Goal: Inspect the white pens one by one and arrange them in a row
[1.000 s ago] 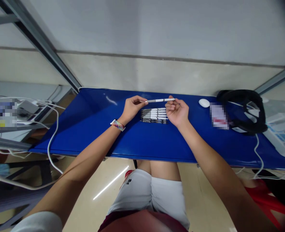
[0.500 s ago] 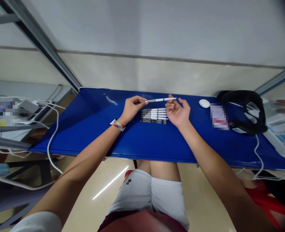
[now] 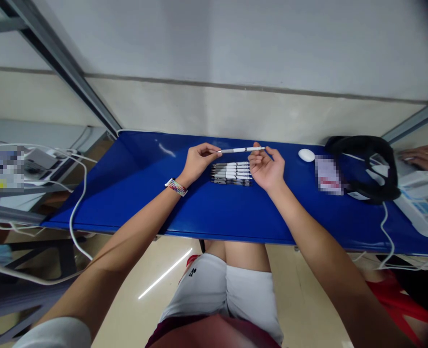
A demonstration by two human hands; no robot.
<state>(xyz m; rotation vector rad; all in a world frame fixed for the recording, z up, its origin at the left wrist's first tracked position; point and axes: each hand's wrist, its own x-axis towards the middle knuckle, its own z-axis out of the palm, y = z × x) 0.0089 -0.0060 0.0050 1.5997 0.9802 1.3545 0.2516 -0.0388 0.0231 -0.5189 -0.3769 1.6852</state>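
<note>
A white and grey pen point(image 3: 240, 150) is held level above the blue table point(image 3: 134, 193). My left hand point(image 3: 198, 162) pinches its grey end between thumb and fingertips. At the other end, my right hand point(image 3: 267, 166) has its palm turned up, fingers curled, with the pen's tip at its fingertips. Just below the held pen, a row of several pens point(image 3: 231, 171) lies side by side on the table, white ones at the back and dark ones nearest me. My right hand hides part of their right ends.
On the right are a white oval object point(image 3: 306, 155), a blurred packet point(image 3: 329, 175), a black headset with a strap point(image 3: 391, 169) and white packaging point(image 3: 422, 208). Another person's hand point(image 3: 426, 157) is at far right. White cables point(image 3: 79, 208) hang at left.
The other person's hand at far right has moved left and shows more fully. My hands and the pen have hardly moved; the view has shifted slightly.
</note>
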